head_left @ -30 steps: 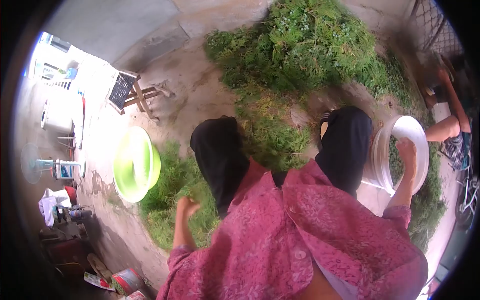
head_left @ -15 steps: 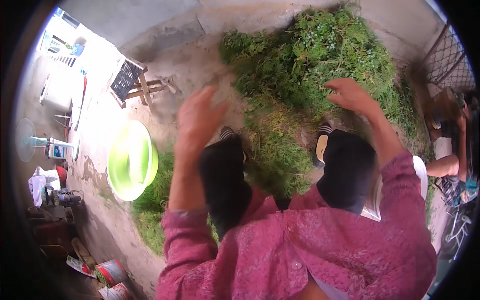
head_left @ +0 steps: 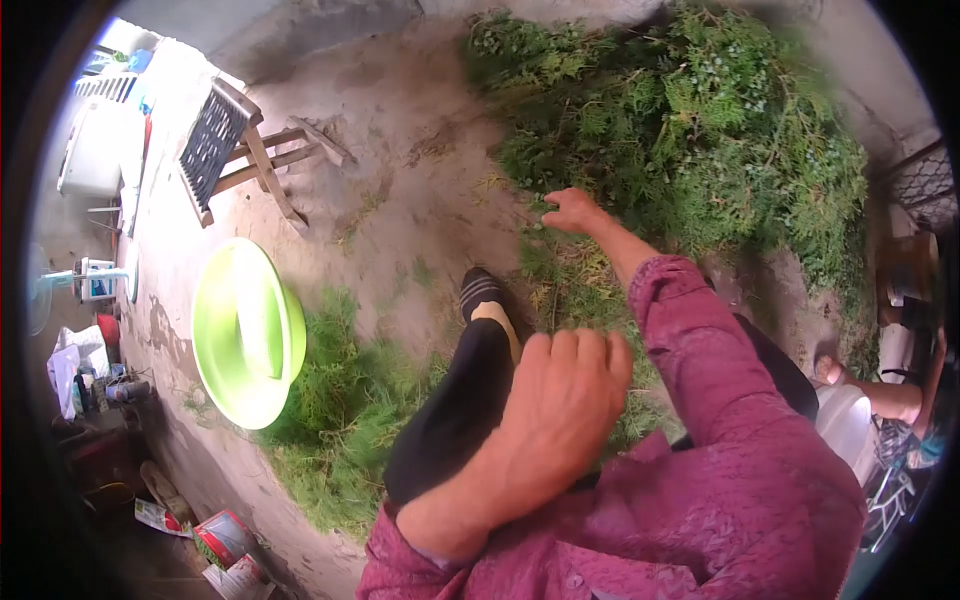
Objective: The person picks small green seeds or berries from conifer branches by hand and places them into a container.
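Observation:
My left hand is close below the camera, above my lap. Its knuckles face up and the fingers curl under, so whatever they may hold is hidden. Farther forward, my right hand reaches to the near left edge of a big heap of green conifer branches with small pale berries. The fingers and thumb there look apart, with nothing visible between them. Looser green sprigs are spread on the ground left of my leg. Beside them stands a bright lime-green basin.
A wooden stool with a dark woven seat stands at the back left. Cans and clutter line the left side. At the right, another person's leg shows beside a white rounded object. A wall runs behind the heap.
My right hand has moved left and down to the heap's edge. My left hand has swung right and toward my body, its fingers now curled under. The view has shifted.

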The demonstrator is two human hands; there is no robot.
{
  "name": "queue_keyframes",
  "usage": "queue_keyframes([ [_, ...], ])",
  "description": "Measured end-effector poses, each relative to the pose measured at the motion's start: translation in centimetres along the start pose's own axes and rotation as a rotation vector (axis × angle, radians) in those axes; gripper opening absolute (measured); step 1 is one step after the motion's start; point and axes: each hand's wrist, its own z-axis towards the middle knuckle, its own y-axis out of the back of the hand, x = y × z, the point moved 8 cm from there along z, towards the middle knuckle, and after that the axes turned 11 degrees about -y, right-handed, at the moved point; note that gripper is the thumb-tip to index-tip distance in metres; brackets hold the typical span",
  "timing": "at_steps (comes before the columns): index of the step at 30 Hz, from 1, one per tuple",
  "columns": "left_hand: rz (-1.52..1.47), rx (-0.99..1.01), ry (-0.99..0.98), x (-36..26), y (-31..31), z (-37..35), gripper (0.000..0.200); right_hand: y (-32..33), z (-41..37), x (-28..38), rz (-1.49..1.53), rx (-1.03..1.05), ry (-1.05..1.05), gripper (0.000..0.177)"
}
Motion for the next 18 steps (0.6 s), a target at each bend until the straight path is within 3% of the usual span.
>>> queue_keyframes([
  [2, 0.030, 0.014, 0.049, 1.0, 0.0, -0.5, 0.034, -1.6, 2.4, 0.1, -0.046, 0.057, -0.138, 0.062],
  [4, 0.015, 0.120, 0.046, 1.0, -1.1, -1.0, 0.037, -3.6, 4.3, -0.4, -0.013, 0.015, -0.176, 0.059],
  [6, -0.035, 0.078, 0.038, 1.4, -1.2, -1.0, 0.037, -4.9, 6.2, -1.0, 0.021, -0.024, -0.220, 0.055],
  [8, -0.039, 0.034, 0.044, 1.5, -0.8, -1.0, 0.036, -7.9, 6.9, -3.4, 0.117, 0.263, -0.507, 0.049],
  [11, -0.082, 0.064, 0.029, 1.3, -0.4, -0.9, 0.036, -7.4, 6.3, -3.6, -0.023, 0.158, -0.355, 0.042],
  [15, -0.073, 0.007, 0.008, 0.1, -0.5, -1.2, 0.038, -5.2, 0.2, -5.2, -0.014, 0.152, -0.334, 0.044],
  [18, -0.070, 0.036, -0.017, -0.7, -0.8, -1.3, 0.034, -4.8, -3.0, -8.5, 0.031, 0.037, -0.288, 0.042],
])
